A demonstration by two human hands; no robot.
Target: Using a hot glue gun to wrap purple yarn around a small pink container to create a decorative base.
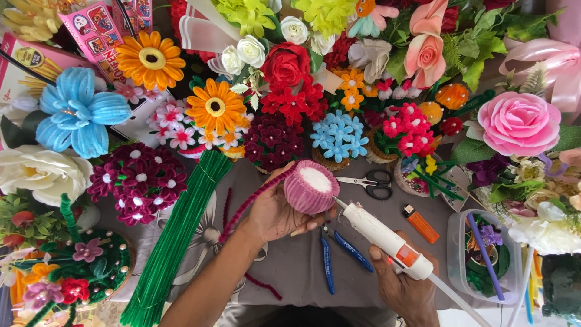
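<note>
A grey patterned cloth covers the surface (290,266), evenly lit, with craft flower bouquets (339,72) crowding its far edge and both sides, and a clear plastic tub (455,254) right of the cloth's middle.

Scissors (370,183) right of wrapped cup (311,187); lighter (419,223) beyond.

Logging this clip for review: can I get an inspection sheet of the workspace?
Surface: grey cloth table, crowded.
Job's things: pink wrapped cup; pink stem trailing off it; glue gun, nozzle at the cup.
Clutter: scissors, lighter, blue pliers, green stems, tub.
Grippers: left hand holds the cup; right hand holds the gun.
Cables: nothing seen.
Surroundings: handmade flowers all round.
</note>
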